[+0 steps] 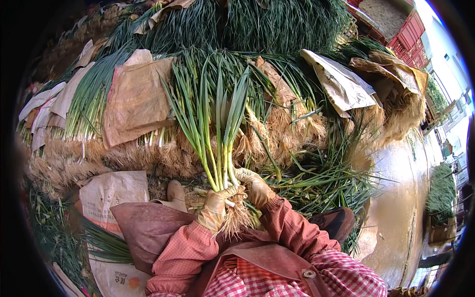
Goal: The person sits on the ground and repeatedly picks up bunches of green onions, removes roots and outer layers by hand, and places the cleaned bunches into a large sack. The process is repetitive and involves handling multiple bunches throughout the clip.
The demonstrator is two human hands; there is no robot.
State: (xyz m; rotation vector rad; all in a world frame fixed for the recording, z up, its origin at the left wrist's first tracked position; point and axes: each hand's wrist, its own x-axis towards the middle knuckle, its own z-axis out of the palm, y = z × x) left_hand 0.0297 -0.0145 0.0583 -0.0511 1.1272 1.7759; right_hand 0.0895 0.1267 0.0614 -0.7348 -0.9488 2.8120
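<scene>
A small bunch of green onions (224, 156) stands almost upright in front of me, leaves pointing away and pale stems low. My left hand (214, 208), in a tan glove, is closed around the lower stems. On the other side, my gloved right hand (255, 186) has its fingers curled against the base of the same bunch; its fingertips are partly hidden. Stringy roots (237, 219) hang below and between both hands. Just beyond lies a long row of green onions (87, 98) with their roots facing me.
Brown paper sacks (139, 100) cover parts of the row. Loose leaves (323, 185) litter the ground at right, by a dark shoe (336, 222). A printed white sack (115, 193) lies at left under more leaves (107, 241). Red crates (410, 39) stand at upper right.
</scene>
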